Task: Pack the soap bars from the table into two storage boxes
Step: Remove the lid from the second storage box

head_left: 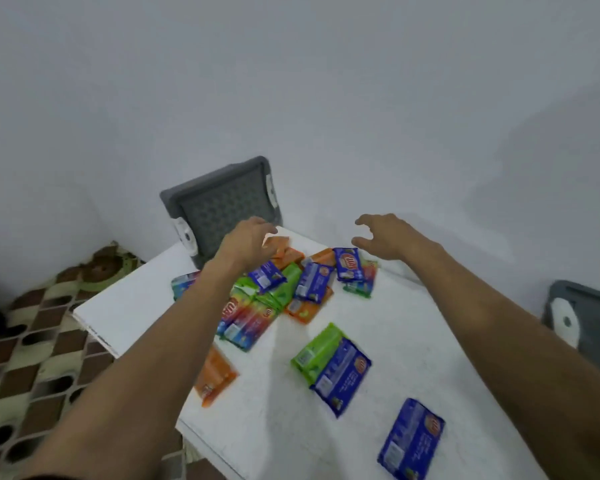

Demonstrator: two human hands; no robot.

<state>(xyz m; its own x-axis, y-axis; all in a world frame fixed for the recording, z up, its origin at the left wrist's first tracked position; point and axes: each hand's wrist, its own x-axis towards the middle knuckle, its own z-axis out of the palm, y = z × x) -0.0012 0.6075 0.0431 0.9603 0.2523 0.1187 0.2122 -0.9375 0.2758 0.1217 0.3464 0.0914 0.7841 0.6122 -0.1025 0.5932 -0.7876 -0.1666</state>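
L hand [248,242] out over far end of the soap pile [278,289], fingers curled down at an orange bar [288,256]. Blurred, can't tell if it's pinching it. R hand [385,237] alongside, fingers spread, holding nothing, blue bar [349,264] just below it. Gray storage box [222,206] right behind L hand, 2nd box [589,323] well off to R arm's outer side. Loose blue bar [411,439] on the white table [395,327], back by R forearm.
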